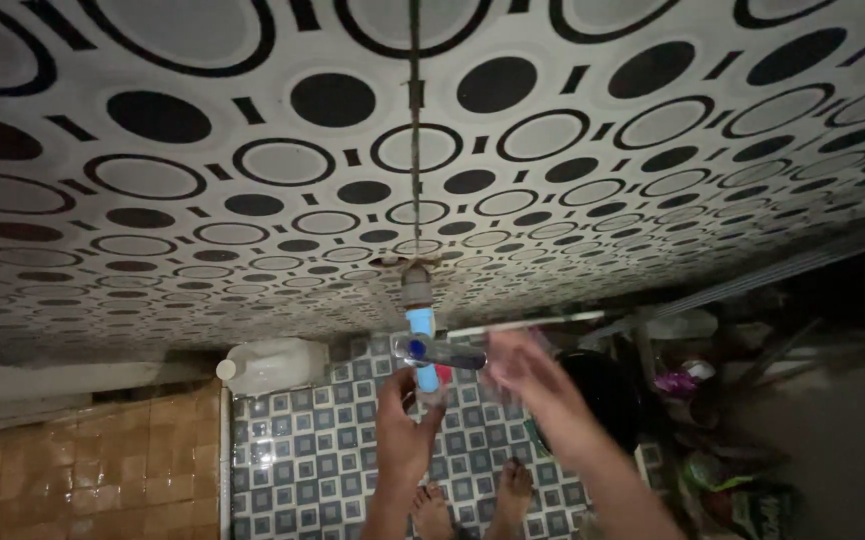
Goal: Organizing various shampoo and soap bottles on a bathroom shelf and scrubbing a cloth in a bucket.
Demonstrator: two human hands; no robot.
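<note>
A blue and grey tap (423, 345) sticks out of a wall tiled with black circles and rings (253, 160). Its lever handle (445, 354) points right. My left hand (405, 420) reaches up under the tap spout, fingers curled near the nozzle. My right hand (531, 378) is blurred, just right of the lever handle, fingers spread and touching or very near its end. My bare feet (473, 505) stand below on the small-patterned floor tiles.
A white plastic jug (273, 365) lies by the wall at the left. Brown floor tiles (93, 465) fill the lower left. A dark bucket (603, 395) and cluttered bags and items (723, 470) sit at the right.
</note>
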